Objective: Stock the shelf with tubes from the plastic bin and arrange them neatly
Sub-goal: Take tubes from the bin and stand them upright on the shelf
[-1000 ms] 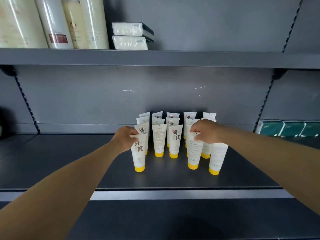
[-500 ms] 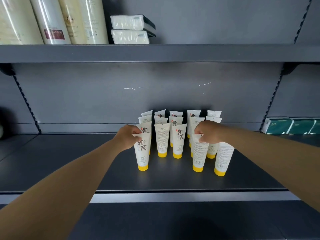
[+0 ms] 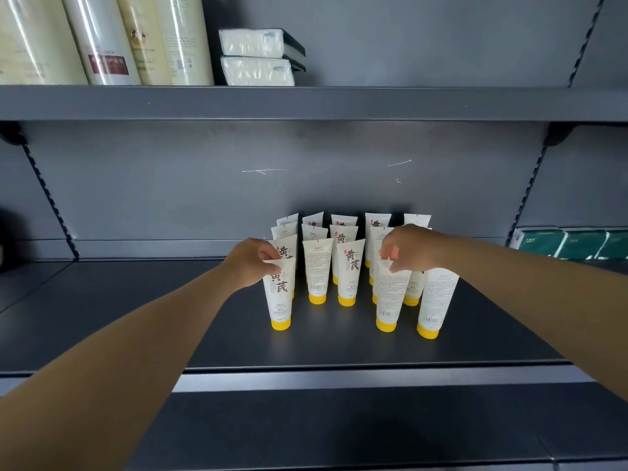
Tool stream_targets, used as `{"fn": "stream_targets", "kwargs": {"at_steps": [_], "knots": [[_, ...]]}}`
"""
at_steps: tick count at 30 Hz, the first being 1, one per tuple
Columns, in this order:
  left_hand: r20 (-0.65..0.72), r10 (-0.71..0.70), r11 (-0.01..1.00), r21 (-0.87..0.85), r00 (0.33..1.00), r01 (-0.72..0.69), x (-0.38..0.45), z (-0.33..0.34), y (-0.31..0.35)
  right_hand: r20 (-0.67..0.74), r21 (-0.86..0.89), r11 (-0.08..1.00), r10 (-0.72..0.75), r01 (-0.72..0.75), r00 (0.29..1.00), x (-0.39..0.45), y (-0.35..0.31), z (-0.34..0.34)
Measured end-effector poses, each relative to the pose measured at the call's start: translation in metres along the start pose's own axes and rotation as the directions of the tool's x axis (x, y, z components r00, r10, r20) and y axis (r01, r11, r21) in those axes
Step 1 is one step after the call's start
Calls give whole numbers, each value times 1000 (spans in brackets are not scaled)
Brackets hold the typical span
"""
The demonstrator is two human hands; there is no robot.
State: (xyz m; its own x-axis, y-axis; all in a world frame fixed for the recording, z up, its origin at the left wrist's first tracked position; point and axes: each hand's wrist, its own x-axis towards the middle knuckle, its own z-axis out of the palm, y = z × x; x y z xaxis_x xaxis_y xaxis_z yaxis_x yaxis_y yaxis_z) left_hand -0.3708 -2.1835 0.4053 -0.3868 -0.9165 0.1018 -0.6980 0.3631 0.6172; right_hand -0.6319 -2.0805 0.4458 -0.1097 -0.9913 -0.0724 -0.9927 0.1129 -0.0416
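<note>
Front-left tube point(image 3: 280, 294) upright on grey shelf point(image 3: 142, 321), crimped top pinched by left hand point(image 3: 249, 265). Front tube with barcode point(image 3: 389, 297) upright, top pinched by right hand point(image 3: 409, 249). Another tube point(image 3: 433, 302) just right of that grip; remaining tube rows point(image 3: 334, 249) behind and between both hands.

1. Tubes point(image 3: 350, 266) are standing cap-down in rows on the middle shelf point(image 3: 136, 317), right of its centre.
2. The left hand point(image 3: 251, 263) is pinching the front-left tube point(image 3: 279, 297) at its top.
3. The right hand point(image 3: 411, 249) is pinching the top of a front tube point(image 3: 389, 297); another tube point(image 3: 435, 304) is standing just to its right.
4. Bottles point(image 3: 102, 39) and stacked packs point(image 3: 258, 56) are sitting on the upper shelf point(image 3: 407, 103) (bottles to the left).
5. Boxes point(image 3: 574, 244) are lying at far right.
</note>
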Motion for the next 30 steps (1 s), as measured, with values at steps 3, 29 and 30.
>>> {"fn": "stream_targets", "kwargs": {"at_steps": [3, 29, 30], "knots": [[-20, 5, 998, -62, 1000, -6, -9, -5, 5, -54, 25, 999, -19, 20, 998, -18, -4, -8], [423, 36, 997, 45, 906, -61, -305, 198, -40, 368, 75, 985, 115, -153, 923, -310, -17, 204], [461, 17, 998, 46, 887, -43, -317, 220, -49, 402, 62, 986, 116, -153, 908, -314, -11, 224]]}}
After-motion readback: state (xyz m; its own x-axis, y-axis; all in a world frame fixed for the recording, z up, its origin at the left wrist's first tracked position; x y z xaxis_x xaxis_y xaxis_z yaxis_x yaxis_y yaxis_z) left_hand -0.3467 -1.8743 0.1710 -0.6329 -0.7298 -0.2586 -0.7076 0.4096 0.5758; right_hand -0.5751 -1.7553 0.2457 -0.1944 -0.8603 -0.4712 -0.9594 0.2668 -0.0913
